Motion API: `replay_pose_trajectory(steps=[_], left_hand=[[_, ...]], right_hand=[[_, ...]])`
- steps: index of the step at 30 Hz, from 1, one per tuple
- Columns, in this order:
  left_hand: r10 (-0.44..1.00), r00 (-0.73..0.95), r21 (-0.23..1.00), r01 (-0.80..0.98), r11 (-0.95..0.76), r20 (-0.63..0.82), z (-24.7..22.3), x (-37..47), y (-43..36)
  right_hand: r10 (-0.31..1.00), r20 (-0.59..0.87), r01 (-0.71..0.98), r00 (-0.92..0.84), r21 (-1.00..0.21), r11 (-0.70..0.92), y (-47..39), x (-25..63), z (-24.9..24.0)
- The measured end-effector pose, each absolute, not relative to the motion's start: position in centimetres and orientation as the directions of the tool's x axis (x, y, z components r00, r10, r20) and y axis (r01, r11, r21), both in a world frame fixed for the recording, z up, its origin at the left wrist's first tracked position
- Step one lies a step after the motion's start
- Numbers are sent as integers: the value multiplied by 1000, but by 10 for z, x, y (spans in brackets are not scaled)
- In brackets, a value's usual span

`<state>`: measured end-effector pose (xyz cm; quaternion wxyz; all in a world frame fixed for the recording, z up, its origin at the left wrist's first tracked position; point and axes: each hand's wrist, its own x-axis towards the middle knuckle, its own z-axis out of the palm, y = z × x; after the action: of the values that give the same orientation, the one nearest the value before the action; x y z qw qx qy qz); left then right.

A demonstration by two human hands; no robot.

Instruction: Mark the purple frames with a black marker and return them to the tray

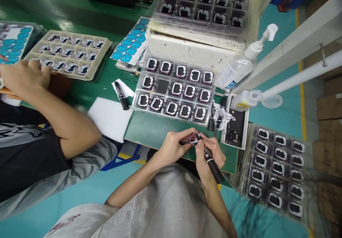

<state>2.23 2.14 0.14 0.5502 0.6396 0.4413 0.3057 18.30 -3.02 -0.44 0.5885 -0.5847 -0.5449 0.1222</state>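
Observation:
Close to my body, over the near edge of the green table (149, 127), both hands meet. My left hand (173, 145) pinches a small purple-and-white frame-shaped part (192, 138) between thumb and fingers. In my right hand (207, 154) is a black marker pen (213, 166), its tip end at the part and its rear pointing down toward me. Just beyond my hands lies a clear plastic tray (171, 118) with rows of similar dark parts rimmed in white. One pocket (162, 86) of that tray, in the middle row, holds no part.
Left of the tray are another marker (121, 95), a white foam sheet (107, 118) and blue stickers (130, 44). Right stand a pump bottle (240, 65) and an open box (242, 131); more trays (278, 170) lie beyond. A co-worker's arm (58, 113) reaches over a beige tray (92, 70).

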Motion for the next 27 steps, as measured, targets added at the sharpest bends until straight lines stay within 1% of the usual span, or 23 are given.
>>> replay_pose_trajectory(steps=[6,13,15,19,24,27], left_hand=[[900,424,980,198,12,-96,2,22,20],[899,421,983,180,45,-118,1,22,21],[900,417,985,155,70,-130,2,23,21],[899,405,986,49,157,-164,4,25,23],[877,424,966,-19,257,-225,8,25,27],[870,426,959,-23,284,-247,10,24,30]], right_hand=[[795,450,501,406,-838,217,-34,184,-7],[802,456,485,385,-840,244,-34,186,-10],[794,473,488,383,-833,261,-32,186,-9],[771,507,479,387,-824,301,-30,185,-10],[789,444,469,425,-853,228,-31,184,-10],[784,434,426,443,-872,242,-32,184,-12]])
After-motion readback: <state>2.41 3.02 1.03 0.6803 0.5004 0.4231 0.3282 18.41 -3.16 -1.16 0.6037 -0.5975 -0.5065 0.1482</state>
